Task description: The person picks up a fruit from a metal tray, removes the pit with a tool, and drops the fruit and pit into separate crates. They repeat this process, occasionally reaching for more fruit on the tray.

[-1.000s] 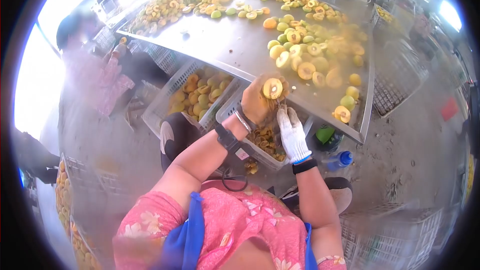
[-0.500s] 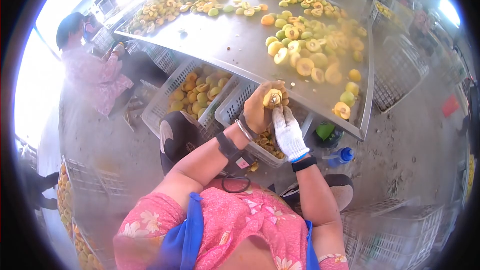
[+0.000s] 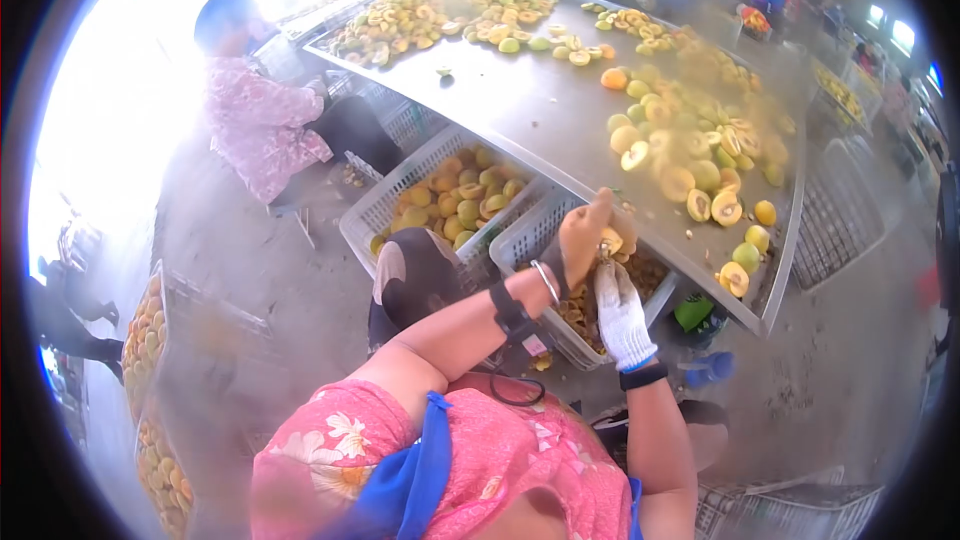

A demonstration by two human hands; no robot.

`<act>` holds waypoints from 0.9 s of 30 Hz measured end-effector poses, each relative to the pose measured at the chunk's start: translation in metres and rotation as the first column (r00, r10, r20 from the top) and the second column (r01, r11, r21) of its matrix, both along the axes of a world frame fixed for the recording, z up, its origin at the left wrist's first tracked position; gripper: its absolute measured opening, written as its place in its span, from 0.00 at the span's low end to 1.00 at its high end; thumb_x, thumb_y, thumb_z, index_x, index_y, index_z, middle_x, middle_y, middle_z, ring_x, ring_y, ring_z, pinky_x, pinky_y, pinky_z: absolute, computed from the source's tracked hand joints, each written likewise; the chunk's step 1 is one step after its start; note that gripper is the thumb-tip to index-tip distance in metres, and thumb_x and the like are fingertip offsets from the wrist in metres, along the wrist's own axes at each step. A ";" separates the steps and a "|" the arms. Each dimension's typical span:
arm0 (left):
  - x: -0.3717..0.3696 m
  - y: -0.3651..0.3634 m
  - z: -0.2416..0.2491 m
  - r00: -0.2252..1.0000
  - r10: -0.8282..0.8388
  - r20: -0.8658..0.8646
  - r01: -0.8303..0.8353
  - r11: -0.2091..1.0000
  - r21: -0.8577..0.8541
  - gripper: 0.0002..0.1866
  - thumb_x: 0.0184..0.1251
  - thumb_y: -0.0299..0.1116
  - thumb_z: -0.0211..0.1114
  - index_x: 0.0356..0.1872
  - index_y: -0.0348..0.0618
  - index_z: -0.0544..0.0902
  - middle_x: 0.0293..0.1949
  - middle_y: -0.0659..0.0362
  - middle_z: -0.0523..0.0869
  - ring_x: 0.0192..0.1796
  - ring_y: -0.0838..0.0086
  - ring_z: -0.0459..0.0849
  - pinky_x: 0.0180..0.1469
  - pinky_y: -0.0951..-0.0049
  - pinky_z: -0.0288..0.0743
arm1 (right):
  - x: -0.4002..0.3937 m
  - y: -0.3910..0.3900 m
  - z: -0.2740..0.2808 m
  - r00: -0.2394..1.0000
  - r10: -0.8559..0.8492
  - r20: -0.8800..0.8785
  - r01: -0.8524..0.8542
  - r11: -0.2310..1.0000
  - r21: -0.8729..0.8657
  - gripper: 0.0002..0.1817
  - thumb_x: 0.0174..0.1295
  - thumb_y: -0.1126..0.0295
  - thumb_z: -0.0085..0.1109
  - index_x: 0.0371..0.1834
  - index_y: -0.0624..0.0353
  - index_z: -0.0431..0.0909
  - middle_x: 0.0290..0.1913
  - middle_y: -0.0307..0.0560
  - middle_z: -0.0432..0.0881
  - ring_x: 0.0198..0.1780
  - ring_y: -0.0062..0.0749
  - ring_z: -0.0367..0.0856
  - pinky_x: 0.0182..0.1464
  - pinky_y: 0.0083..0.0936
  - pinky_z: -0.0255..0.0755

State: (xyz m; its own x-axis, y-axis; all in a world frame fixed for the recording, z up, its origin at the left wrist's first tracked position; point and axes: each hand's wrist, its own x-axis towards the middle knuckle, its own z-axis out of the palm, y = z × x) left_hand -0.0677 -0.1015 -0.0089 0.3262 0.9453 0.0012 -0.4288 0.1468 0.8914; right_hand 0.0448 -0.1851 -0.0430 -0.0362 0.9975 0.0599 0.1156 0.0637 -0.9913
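Observation:
Over a bin at the table's edge, my left hand is closed around a cut yellow peach. Just below it is my right hand, in a white knit glove, its fingers pinched together against the fruit. A small metal glint shows at those fingertips, but the tool's shape is mostly hidden. Beneath both hands sits a white crate with brownish-yellow scraps. On the metal table beyond lie many peach halves, cut faces and green-yellow skins showing.
A crate of peaches stands left of the scrap crate. A person in a pink patterned top sits at the table's left side. A blue bottle is on the floor at right. Stacked crates stand beyond the table's right edge.
The view has turned, so table, crates and hands appear further right and lower. Both hands stay together at the peach, which my left hand now holds turned slightly differently.

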 end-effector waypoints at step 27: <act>-0.037 0.036 -0.012 0.925 0.135 0.356 -0.039 0.963 -0.265 0.28 0.79 0.54 0.51 0.26 0.42 0.81 0.32 0.51 0.85 0.32 0.61 0.85 0.34 0.63 0.81 | 0.005 -0.002 -0.006 0.034 0.011 -0.999 -0.756 0.655 -0.019 0.23 0.77 0.44 0.45 0.47 0.54 0.75 0.21 0.32 0.68 0.10 0.17 0.56 0.12 0.19 0.53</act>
